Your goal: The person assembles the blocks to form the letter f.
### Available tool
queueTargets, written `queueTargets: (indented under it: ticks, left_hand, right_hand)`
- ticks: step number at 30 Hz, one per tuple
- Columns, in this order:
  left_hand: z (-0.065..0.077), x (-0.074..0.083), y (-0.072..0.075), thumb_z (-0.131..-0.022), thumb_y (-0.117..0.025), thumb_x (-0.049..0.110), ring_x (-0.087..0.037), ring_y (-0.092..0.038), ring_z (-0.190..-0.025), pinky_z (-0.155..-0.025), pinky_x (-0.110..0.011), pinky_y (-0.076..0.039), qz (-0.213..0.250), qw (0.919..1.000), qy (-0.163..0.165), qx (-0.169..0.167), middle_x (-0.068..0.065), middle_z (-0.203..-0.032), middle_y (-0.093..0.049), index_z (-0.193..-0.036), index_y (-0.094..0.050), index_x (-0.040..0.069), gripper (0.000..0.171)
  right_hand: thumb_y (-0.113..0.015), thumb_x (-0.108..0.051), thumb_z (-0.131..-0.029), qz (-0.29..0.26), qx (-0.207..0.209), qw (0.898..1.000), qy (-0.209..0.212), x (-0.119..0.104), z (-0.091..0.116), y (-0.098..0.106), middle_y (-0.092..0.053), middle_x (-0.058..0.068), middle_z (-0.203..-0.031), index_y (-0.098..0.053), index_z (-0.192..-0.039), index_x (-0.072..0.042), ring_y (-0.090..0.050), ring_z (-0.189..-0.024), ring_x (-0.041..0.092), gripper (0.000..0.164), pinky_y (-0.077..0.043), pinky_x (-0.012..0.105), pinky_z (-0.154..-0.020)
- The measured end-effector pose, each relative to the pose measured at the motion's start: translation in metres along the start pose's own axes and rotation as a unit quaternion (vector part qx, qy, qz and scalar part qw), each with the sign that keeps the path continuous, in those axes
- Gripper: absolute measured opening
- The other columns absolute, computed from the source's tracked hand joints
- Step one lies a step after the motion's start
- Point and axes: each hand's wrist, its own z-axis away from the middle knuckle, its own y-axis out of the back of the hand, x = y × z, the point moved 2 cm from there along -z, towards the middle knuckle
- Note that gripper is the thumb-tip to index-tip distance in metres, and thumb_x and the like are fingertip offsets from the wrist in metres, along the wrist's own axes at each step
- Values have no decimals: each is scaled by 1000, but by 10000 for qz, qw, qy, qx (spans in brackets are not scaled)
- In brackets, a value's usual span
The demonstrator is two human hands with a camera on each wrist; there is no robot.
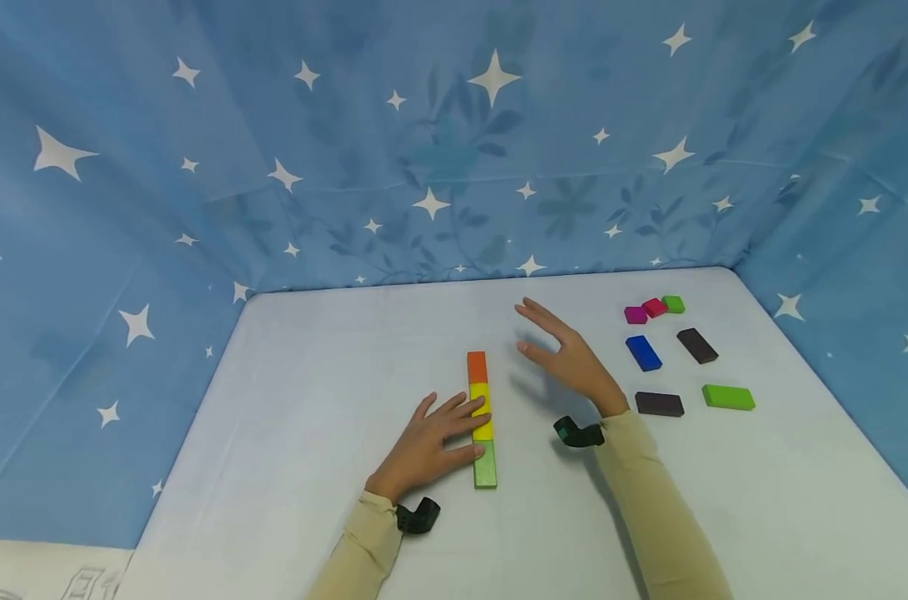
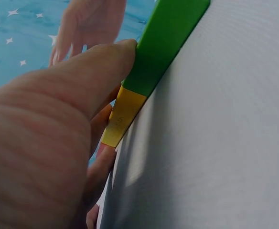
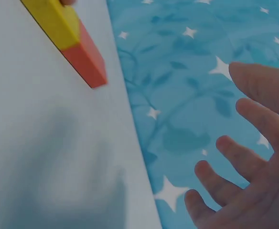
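Observation:
An orange block (image 1: 477, 367), a yellow block (image 1: 483, 432) and a green block (image 1: 486, 473) lie end to end in a straight row on the white table. My left hand (image 1: 427, 442) touches the row from the left, its fingers spread over the yellow block and its thumb against the green one (image 2: 170, 45). To the right of the row, my right hand (image 1: 571, 360) hovers above the table and holds nothing. Its fingers are spread and slightly bent in the right wrist view, apart from the orange block (image 3: 87, 62).
Loose blocks lie at the right: blue (image 1: 644, 353), two dark ones (image 1: 697, 346), and a long green one (image 1: 728, 397). Behind them sit small purple (image 1: 636, 315), red (image 1: 655, 307) and green (image 1: 674, 304) blocks. A blue starry curtain (image 1: 364, 150) borders the table's back and sides.

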Motion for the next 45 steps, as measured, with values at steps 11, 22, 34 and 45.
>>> queueTargets:
  ticks: [11,22,34,45]
  left_hand:
    - [4,-1,4,-106,-65,46,-19,-25,-161,-131,-54,-4,98,9999,-21,121,7,-167,-44,-155,-61,22,55]
    - [3,0,-4,-106,-65,48,-18,-26,-161,-131,-52,-6,69,9999,-83,130,10,-167,-44,-155,-61,23,55]
    - [3,0,-2,-106,-65,48,-20,-28,-160,-131,-54,-6,49,9998,-127,172,8,-166,-45,-155,-61,22,56]
    - [2,0,-3,-106,-65,48,-18,-27,-160,-132,-51,-5,-12,9999,-66,135,8,-167,-44,-156,-60,23,56]
  right_hand:
    - [-72,-36,-104,93,304,9993,-181,-2,13,45,-15,-5,-179,-32,-171,-32,-12,-164,30,78,-20,80,-118]
    - [-71,-38,-104,560,573,9946,-655,4,51,91,-11,3,-180,-25,-173,-30,-14,-162,43,83,-18,87,-112]
    - [-65,-39,-108,1036,879,9794,-1493,38,119,146,-17,23,-176,-26,-172,-16,-13,-157,57,78,-16,88,-110]
    - [-62,-26,-111,1427,1117,9688,-1691,82,185,179,-28,29,-170,-37,-166,-2,-19,-158,48,65,-15,12,-119]
